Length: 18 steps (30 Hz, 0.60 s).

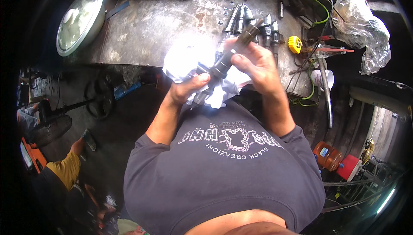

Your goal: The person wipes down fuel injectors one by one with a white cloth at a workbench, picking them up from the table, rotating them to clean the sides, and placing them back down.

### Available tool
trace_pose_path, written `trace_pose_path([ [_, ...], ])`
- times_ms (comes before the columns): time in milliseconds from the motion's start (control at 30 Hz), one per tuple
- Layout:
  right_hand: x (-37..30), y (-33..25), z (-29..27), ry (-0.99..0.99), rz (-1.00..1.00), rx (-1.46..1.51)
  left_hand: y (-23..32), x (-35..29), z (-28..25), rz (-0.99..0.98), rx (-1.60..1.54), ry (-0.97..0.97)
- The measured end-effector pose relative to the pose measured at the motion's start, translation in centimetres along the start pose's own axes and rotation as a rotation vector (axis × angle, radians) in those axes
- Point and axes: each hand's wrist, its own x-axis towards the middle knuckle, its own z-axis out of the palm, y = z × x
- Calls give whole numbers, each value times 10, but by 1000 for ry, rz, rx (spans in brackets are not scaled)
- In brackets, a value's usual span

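Observation:
A dark metal fuel injector (pixel 222 65) is held slantwise in front of my chest, its thin end pointing up and right. My left hand (pixel 189 88) is closed around its lower part, with a bunched white cloth (pixel 221 93) pressed against it. Higher up, the thumb and fingers of my right hand (pixel 258 68) grip the injector's body. Strong glare washes out the cloth's upper left part. Just beyond my hands, several more injectors (pixel 241 16) lie side by side on the worn metal workbench (pixel 142 28), partly hidden by the held one.
A round glass-faced lamp (pixel 81 22) stands at the bench's left end. On the right are a yellow tape measure (pixel 294 44), a glass bottle (pixel 329 51), a white mug (pixel 322 79), cables and a plastic bag (pixel 361 33). A person in yellow (pixel 64 170) is at lower left, near a fan (pixel 51 129).

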Motion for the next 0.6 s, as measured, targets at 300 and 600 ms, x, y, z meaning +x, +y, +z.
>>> trace_pose_path([
  [300,-4,2,18,65,-210,246,-13,12,-23,857,1327,245],
  [600,63,-71,27,-100,-391,83,-48,-40,-66,295,714,530],
])
